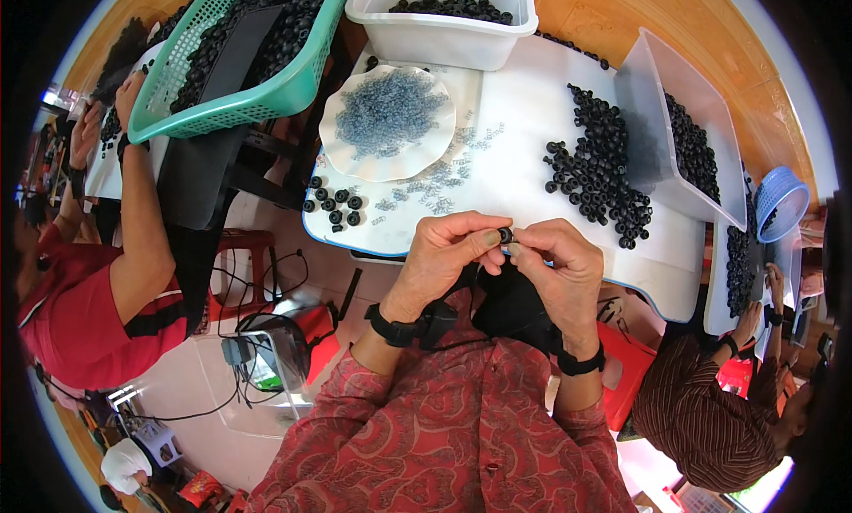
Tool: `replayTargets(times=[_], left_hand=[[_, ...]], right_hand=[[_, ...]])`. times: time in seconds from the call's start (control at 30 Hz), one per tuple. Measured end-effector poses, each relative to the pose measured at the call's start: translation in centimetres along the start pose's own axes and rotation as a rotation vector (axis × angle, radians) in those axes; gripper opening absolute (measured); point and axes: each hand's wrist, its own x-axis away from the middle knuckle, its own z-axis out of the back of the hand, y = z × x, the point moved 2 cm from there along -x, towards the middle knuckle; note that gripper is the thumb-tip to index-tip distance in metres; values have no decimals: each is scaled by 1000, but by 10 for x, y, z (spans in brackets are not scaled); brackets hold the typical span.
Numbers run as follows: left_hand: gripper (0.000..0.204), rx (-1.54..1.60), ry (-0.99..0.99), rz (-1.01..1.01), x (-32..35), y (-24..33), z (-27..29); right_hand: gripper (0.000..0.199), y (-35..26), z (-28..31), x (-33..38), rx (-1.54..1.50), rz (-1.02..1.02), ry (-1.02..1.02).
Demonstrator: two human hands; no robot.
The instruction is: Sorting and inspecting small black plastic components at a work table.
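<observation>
My left hand (444,254) and my right hand (565,269) meet in front of the table's near edge. A small black round part (506,235) is pinched between the fingertips of both; its finer detail is hidden by the fingers. Left of centre on the table lies a white wavy-rimmed plate (383,169), heaped with tiny translucent grey-blue pieces (390,109). More of these pieces are scattered beside it. A few black round parts (335,217) stand at the left table corner, and a larger pile of black ring-like parts (603,176) is spread to the right.
A white bin (439,44) of black parts stands at the back, and a translucent bin (643,87) leans tilted at the right. A green basket (244,114) sits at the upper left. Other people work at both sides. Cables (240,371) lie around a clear box below left.
</observation>
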Motion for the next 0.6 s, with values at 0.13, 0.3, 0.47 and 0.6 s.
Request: replayTargets(times=[0.13,0.3,0.47,0.6], left_hand=[[22,-61,4,6,-1,4,0],[21,-167,-14,1,-1,14,1],[21,-227,-19,10,-4,17,1],[21,-238,-28,18,-3,20,2]], right_hand=[[12,-2,0,-2,18,5,-26],[14,3,-1,-2,11,21,-41],[15,-2,-1,-6,47,52,-62],[15,4,-2,-6,38,55,-57]])
